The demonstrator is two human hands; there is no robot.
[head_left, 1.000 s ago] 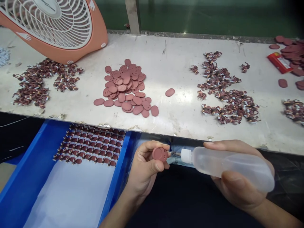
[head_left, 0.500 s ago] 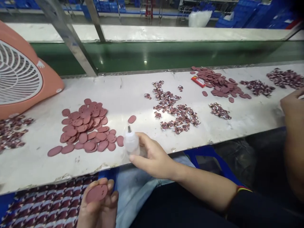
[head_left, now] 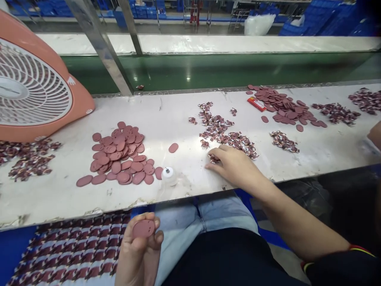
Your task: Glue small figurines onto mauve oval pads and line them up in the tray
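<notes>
In front of my lap, my left hand [head_left: 139, 246] pinches an oval reddish-brown disc [head_left: 143, 228] with small holes near one end. At the front of a cluster of small brown-and-white figures [head_left: 216, 123], my right hand [head_left: 235, 167] has its thumb and fingers closed around one small figure [head_left: 214, 159], partly hidden. A clear squeeze bottle with a white cap [head_left: 168, 173] and thin dark tip stands on the table near the front edge. Left of it lies a heap of similar oval discs [head_left: 119, 149]. One loose disc [head_left: 173, 147] lies behind the bottle.
An orange fan [head_left: 80, 97] stands at the left, with more figures [head_left: 32, 163] before it. At the right are another disc heap [head_left: 285, 105], a red packet [head_left: 256, 104] and another person's hand [head_left: 375, 135]. Below the table edge, rows of figures [head_left: 80, 254] fill a tray.
My right hand has let go of the bottle, leaving it upright on the table, and moved right to the small figures. My left hand still holds the disc. The view has shifted slightly.
</notes>
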